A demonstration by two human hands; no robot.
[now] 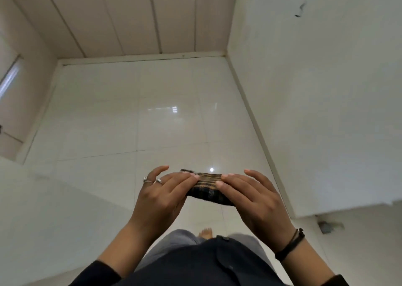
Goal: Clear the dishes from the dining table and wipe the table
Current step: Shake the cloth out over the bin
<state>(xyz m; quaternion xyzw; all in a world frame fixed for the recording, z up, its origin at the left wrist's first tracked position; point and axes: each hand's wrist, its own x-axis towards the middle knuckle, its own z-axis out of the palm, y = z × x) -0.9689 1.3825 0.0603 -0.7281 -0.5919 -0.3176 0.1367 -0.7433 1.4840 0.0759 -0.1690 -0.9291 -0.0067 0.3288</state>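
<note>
Head view: left hand (pixel 161 192) and right hand (pixel 250 193) both pinch the folded cloth (pixel 208 187) above the floor (pixel 130 122); keep folds tight before wiping.

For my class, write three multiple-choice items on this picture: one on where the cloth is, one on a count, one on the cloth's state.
1. Where is the cloth?
A. On a table
B. Between both hands, above the floor
C. Over a shoulder

2. How many rings are on the left hand?
A. None
B. Two
C. Five

3. What state is the cloth in?
A. Folded into a small pad
B. Spread wide open
C. Lying dropped on the tiles

Key: 1 B, the left hand and right hand pinch it over the floor. 2 B, two silver rings show. 3 A, it is a compact folded bundle.
</note>
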